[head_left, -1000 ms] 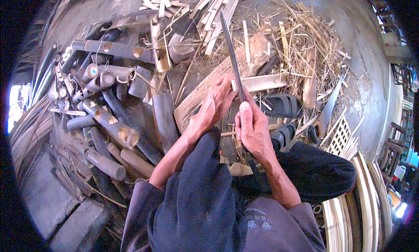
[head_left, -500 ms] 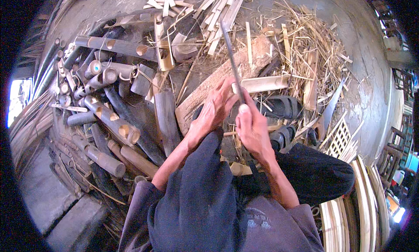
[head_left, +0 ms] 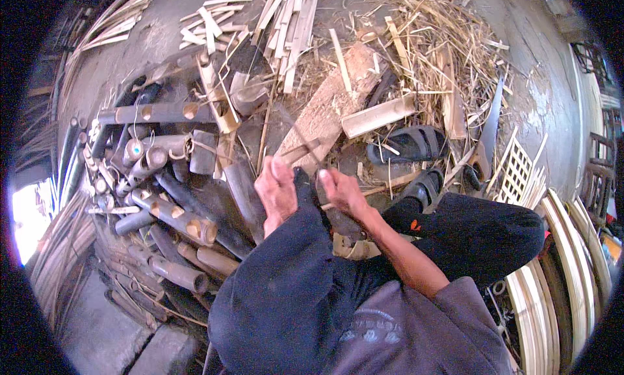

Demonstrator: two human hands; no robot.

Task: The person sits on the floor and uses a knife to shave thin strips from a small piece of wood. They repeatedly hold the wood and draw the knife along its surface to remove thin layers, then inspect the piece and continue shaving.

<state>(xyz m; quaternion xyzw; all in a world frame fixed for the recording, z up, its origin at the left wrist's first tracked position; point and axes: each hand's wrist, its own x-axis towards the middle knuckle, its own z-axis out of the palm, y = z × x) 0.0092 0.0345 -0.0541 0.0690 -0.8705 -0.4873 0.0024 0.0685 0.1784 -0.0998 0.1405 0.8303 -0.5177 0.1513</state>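
My right hand [head_left: 344, 193] is closed round the grip of a long knife [head_left: 311, 155]. Its thin blade slants up and to the left, smeared by motion. Just left of it, my left hand [head_left: 276, 192] is curled shut on a short, narrow piece of bamboo [head_left: 300, 150], which crosses the blade from where I see it. Whether the two touch, I cannot tell. Beyond the hands lies a worn, pale wooden slab [head_left: 344, 95]. A split bamboo half [head_left: 378, 116] rests at its right side, apart from both hands.
Dark bamboo tubes [head_left: 159, 114] are heaped on the left. Pale strips [head_left: 292, 37] and a pile of shavings [head_left: 448, 43] lie at the far side. To the right are a black sandal [head_left: 409, 145], a handsaw [head_left: 492, 125], a lattice piece [head_left: 515, 166] and long bamboo slats [head_left: 536, 310].
Both hands have come nearer to me and leftward, the knife with them. My left hand has left the end of the bamboo half and now holds a small piece. The view has shifted too.
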